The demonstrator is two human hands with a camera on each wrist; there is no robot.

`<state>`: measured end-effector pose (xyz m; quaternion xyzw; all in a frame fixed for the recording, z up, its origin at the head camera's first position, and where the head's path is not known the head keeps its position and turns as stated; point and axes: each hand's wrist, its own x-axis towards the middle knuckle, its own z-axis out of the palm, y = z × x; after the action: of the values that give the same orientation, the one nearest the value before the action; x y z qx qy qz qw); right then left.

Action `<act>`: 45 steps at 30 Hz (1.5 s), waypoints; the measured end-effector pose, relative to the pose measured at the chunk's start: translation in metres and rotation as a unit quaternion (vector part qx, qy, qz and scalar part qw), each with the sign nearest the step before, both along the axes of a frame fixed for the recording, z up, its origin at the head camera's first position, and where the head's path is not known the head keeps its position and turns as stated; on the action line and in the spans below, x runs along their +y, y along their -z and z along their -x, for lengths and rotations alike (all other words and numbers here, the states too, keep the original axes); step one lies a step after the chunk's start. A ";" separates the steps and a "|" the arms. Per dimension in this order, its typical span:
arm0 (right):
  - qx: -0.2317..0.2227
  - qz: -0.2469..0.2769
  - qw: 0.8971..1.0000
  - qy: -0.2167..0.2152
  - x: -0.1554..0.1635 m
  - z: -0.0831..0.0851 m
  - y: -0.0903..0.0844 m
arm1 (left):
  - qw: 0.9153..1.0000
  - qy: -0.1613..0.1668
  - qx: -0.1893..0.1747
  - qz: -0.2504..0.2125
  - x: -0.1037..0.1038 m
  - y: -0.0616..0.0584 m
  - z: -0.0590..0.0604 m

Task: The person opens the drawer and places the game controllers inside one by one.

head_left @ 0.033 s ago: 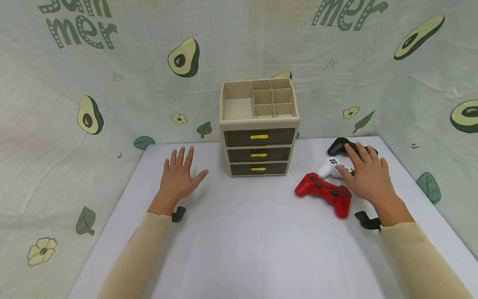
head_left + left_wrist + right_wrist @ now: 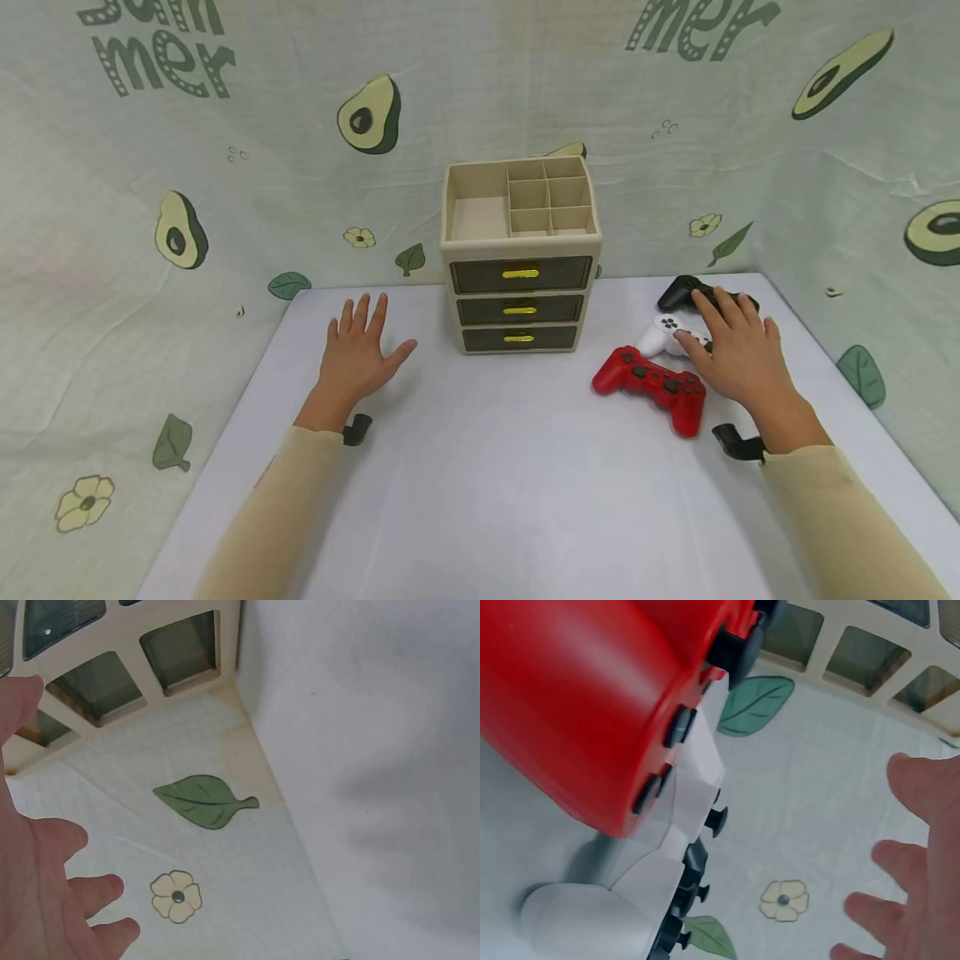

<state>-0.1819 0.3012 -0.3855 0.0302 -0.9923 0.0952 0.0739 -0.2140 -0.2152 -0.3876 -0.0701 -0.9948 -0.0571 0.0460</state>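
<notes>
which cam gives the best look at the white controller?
Head view: the white controller lies between the red and black ones, its right side hidden under the right hand. The right wrist view shows only its close-up edge behind the red one. The left wrist view misses it.

Open tabletop [image 2: 480, 483] before the drawer unit [image 2: 521, 275]; three controllers [image 2: 651, 383] crowding its right side.

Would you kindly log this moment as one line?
left hand: flat on table | right hand: over white controller | drawers: closed
</notes>
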 end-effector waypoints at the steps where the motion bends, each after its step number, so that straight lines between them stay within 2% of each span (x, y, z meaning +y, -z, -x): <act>1: -0.001 0.002 1.000 0.000 0.000 0.000 0.000 | 1.000 0.000 -0.001 0.000 0.000 0.000 0.000; 11: 0.014 0.007 1.000 -0.007 -0.008 -0.001 0.000 | 1.000 0.004 -0.004 -0.006 0.003 -0.005 -0.001; 16: 0.017 0.026 0.999 -0.012 -0.013 0.000 -0.002 | 1.000 0.006 0.001 -0.009 0.004 -0.007 -0.001; 28: 0.018 0.080 0.996 -0.020 -0.033 0.001 -0.025 | 0.999 0.021 0.022 -0.030 0.013 -0.016 0.006; 36: 0.030 0.116 0.992 -0.030 -0.045 0.001 -0.034 | 0.996 0.031 0.048 -0.072 0.018 -0.024 0.008; 45: 0.073 0.151 0.985 -0.028 -0.065 0.003 -0.039 | 0.987 0.045 0.084 -0.127 0.023 -0.029 0.012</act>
<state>-0.1845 0.2367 -0.3468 0.0535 -0.9572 0.2436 0.1469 -0.2256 -0.1922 -0.3582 -0.1128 -0.9680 -0.1786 0.1351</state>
